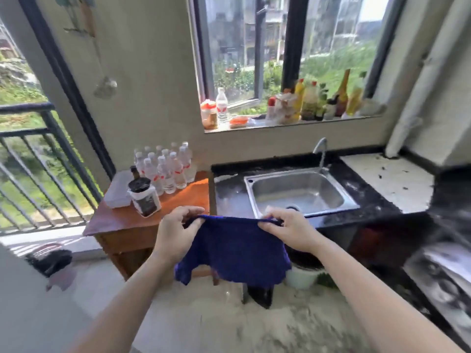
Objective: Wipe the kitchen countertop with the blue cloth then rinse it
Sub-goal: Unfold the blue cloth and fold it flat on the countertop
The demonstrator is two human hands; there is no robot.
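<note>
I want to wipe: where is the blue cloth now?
Head view, lower centre: the blue cloth hangs by its top edge from the left hand and the right hand, in front of the sink.

Single head-worn wide-angle view, forward and downward, toward the countertop and window behind it.

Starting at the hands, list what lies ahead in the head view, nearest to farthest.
blue cloth, pinched at its top corners by the left hand and right hand → steel sink → faucet → windowsill with its row of bottles
</note>
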